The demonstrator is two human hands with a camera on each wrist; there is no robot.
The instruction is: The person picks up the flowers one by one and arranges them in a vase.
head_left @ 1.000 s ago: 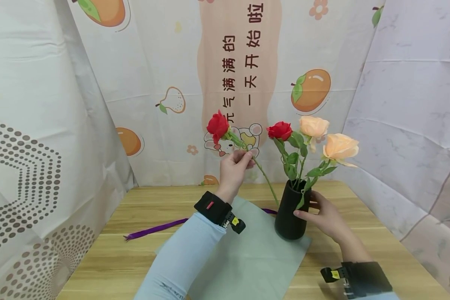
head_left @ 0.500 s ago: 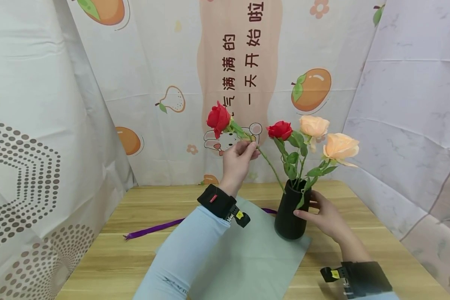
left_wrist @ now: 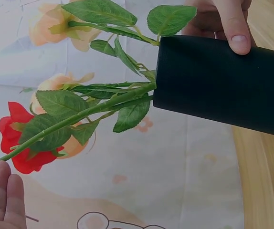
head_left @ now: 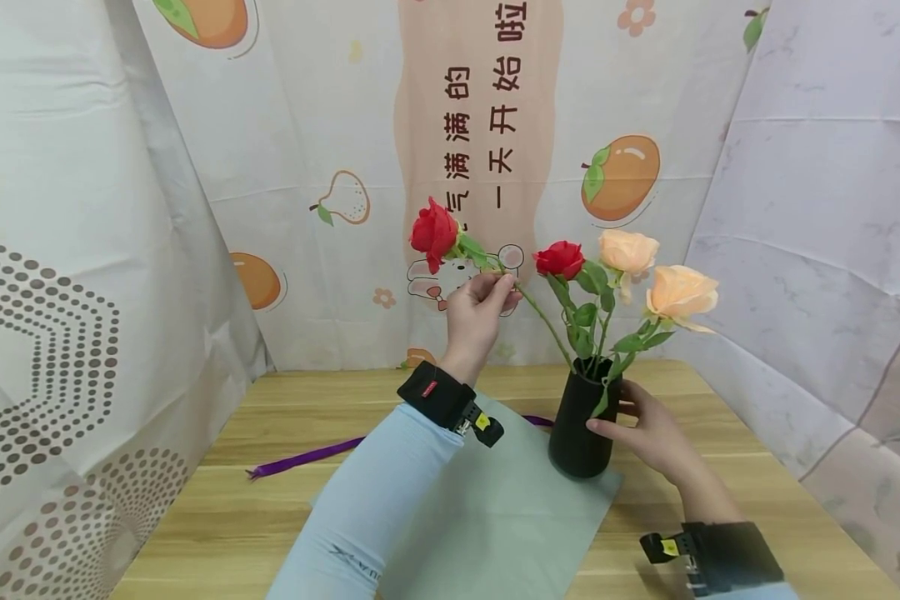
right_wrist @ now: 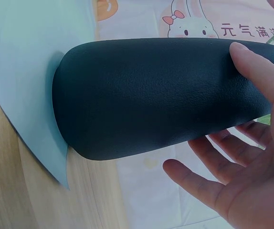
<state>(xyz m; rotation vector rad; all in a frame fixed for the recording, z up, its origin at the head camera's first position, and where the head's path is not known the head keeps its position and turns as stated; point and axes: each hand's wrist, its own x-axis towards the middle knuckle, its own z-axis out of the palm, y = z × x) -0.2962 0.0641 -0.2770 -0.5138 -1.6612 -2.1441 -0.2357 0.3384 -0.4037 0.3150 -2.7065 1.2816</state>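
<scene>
My left hand (head_left: 477,323) pinches the stem of a red rose (head_left: 433,232) below its bloom, the bloom tilted to the left. The rose's cut stem end (left_wrist: 149,87) is at the rim of a black vase (head_left: 581,442); whether it has passed inside, I cannot tell. Upright on the table, the vase holds another red rose (head_left: 559,260) and two peach roses (head_left: 628,252) with green leaves. From the right, my right hand (head_left: 654,432) grips the vase, thumb on its near side and fingers curved round the far side, the smallest-looking finger standing off it in the right wrist view.
A pale green wrapping sheet (head_left: 495,517) lies on the wooden table (head_left: 270,533), partly under the vase. Across the table behind my left arm runs a purple ribbon (head_left: 307,458). Printed cloth (head_left: 330,108) hangs behind and at both sides.
My left hand has risen and moved slightly right with the red rose, bringing its stem end from beside the vase up to the rim. The right hand and vase have stayed put.
</scene>
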